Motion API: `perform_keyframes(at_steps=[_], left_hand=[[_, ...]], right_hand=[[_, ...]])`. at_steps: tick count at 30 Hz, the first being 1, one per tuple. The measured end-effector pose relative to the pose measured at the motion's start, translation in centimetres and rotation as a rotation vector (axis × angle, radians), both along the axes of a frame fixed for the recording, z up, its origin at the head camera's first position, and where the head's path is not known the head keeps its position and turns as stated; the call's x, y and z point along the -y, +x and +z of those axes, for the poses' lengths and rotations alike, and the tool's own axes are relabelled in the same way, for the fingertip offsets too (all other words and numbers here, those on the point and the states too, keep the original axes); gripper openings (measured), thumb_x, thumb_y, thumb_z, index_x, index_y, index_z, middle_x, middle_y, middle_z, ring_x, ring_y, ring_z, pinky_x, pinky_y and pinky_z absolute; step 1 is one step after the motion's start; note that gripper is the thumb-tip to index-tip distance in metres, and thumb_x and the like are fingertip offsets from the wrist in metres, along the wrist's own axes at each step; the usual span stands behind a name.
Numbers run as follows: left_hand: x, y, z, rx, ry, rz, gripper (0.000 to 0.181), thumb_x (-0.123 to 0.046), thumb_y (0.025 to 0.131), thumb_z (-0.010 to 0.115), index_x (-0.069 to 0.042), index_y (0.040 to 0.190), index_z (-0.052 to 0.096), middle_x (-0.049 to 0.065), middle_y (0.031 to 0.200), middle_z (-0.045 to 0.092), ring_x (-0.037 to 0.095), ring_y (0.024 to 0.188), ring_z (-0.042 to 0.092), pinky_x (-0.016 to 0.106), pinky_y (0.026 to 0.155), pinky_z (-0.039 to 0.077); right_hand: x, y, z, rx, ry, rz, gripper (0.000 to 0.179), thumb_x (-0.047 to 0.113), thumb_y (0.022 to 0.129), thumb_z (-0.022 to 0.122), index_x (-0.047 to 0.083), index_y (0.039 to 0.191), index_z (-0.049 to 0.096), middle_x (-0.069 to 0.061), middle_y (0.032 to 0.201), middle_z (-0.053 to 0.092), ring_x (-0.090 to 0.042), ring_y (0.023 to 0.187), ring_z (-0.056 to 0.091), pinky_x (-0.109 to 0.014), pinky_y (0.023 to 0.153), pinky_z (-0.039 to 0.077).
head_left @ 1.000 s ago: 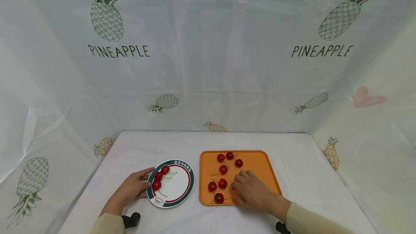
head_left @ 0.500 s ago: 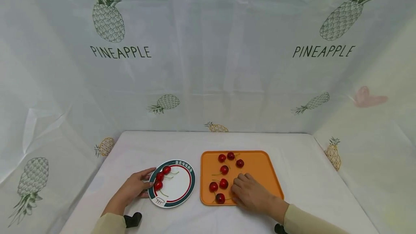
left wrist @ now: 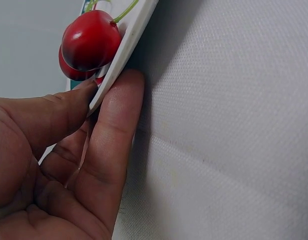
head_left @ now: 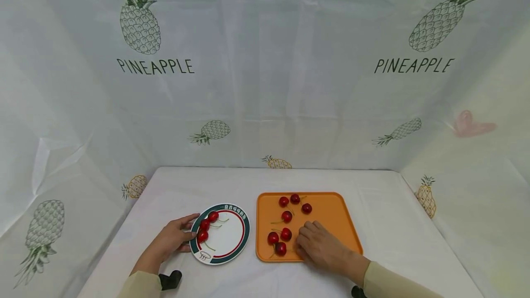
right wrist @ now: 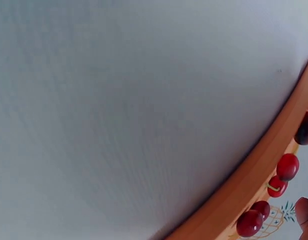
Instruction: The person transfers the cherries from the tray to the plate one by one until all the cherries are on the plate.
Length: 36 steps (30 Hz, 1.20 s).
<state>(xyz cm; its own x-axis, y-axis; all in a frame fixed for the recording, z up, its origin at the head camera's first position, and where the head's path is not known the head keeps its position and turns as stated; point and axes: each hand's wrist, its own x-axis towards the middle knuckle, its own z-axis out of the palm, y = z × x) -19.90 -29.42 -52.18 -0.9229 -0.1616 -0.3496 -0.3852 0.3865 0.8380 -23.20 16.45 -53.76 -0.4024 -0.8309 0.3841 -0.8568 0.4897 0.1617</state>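
Note:
My left hand point(head_left: 171, 238) pinches the left rim of a round white plate point(head_left: 225, 238) with a green border. In the left wrist view the thumb point(left wrist: 59, 112) lies over the rim and a finger is beneath it. Three cherries point(head_left: 204, 225) with stems sit along the plate's left side. Over the front of an orange tray point(head_left: 331, 215) my right hand point(head_left: 320, 245) has curled fingers. A dark red cherry point(head_left: 280, 249) lies just left of them, its stem running toward the fingertips, which are hidden. Only a bit of that hand point(right wrist: 305, 212) enters the right wrist view.
Several more cherries point(head_left: 286, 216) lie on the tray's left half and back. White cloth covers the table point(head_left: 232, 180). Behind and beside it hangs a pale curtain point(head_left: 265, 82) printed with pineapples. A strip of table separates plate and tray.
The cherry beside my right fingers has shifted slightly away from the tray's front edge, close to its neighbours. The whole view has drifted slightly. My left hand keeps its grip on the plate.

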Motion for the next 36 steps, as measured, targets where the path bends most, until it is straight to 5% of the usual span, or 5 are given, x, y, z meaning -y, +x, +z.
perform_keyframes(at_steps=[21,28,36], left_hand=[[0.4,-0.4,-0.5,0.009,-0.002,0.005,0.065,0.001,0.097,0.070,-0.015,0.157,0.051,0.027,0.145,0.052,0.021,0.082,0.068,0.037,0.072,0.065],[0.4,-0.4,-0.6,0.011,0.002,0.007,0.066,0.001,0.097,0.069,-0.017,0.157,0.051,0.028,0.147,0.051,0.020,0.081,0.068,0.036,0.072,0.064],[0.4,-0.2,-0.4,0.014,-0.003,0.017,0.066,0.001,0.096,0.070,-0.017,0.157,0.052,0.029,0.147,0.052,0.021,0.081,0.069,0.034,0.072,0.064]], right_hand=[[0.7,-1.5,3.0,-0.066,-0.080,-0.024,0.022,0.022,0.091,0.081,0.018,0.101,0.062,0.007,0.093,0.051,-0.014,0.088,0.043,-0.027,0.077,0.036],[5.9,-1.6,4.1,-0.048,-0.024,-0.101,0.016,0.029,0.100,0.073,0.016,0.103,0.064,0.005,0.093,0.054,-0.016,0.091,0.046,-0.029,0.083,0.047],[13.1,-2.7,4.3,-0.054,0.062,-0.173,0.020,0.033,0.101,0.071,0.015,0.107,0.066,0.001,0.095,0.058,-0.018,0.094,0.046,-0.029,0.085,0.045]])
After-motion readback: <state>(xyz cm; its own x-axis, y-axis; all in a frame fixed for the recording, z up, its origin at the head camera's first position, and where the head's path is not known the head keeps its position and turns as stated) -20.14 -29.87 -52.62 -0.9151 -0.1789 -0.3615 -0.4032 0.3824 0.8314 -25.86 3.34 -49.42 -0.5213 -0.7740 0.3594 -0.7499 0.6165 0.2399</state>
